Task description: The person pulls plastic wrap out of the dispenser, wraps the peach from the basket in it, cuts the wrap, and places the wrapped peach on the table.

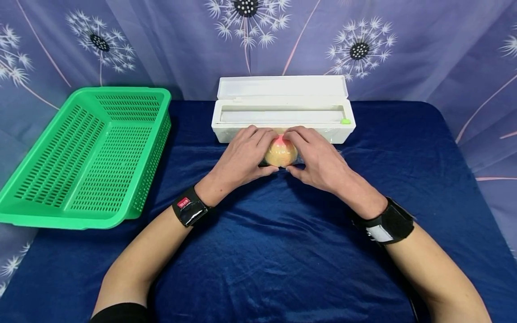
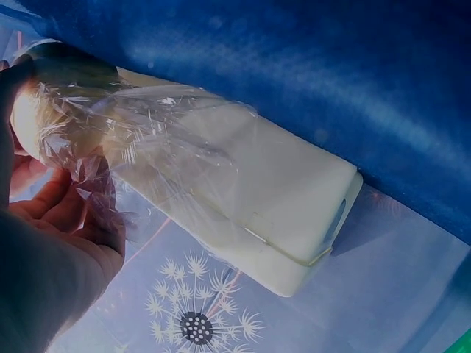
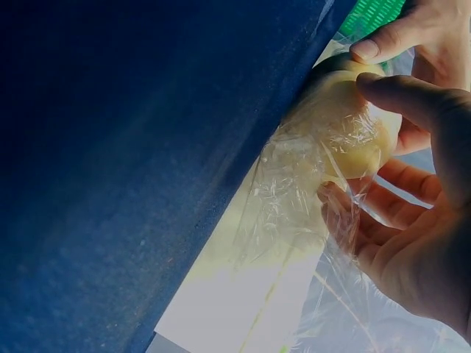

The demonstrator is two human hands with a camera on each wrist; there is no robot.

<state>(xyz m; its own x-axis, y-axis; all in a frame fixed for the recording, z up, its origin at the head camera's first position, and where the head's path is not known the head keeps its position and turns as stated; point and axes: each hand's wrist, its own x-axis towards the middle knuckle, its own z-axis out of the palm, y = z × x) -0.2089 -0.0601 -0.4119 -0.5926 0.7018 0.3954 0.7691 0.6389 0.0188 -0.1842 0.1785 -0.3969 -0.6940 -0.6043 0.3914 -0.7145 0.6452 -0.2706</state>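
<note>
A round yellow fruit with a pink top (image 1: 281, 152) sits between both hands in the head view, in front of a white cling film box. Clear cling film (image 3: 276, 195) covers it and trails loosely over the box in the wrist views. My left hand (image 1: 247, 154) grips the fruit's left side, thumb at its near edge and fingers over the far side. From the right, my right hand (image 1: 319, 157) holds it the same way, thumb tips close together. In the right wrist view, its curled fingers (image 3: 390, 198) are among the gathered film.
The white cling film box (image 1: 282, 115) stands behind the hands with its lid raised and a green slider (image 1: 345, 121) at its right. A green plastic basket (image 1: 139, 197) is at the left. Dark blue cloth (image 1: 258, 264) covers the table; a dandelion-print curtain (image 1: 161, 40) hangs behind.
</note>
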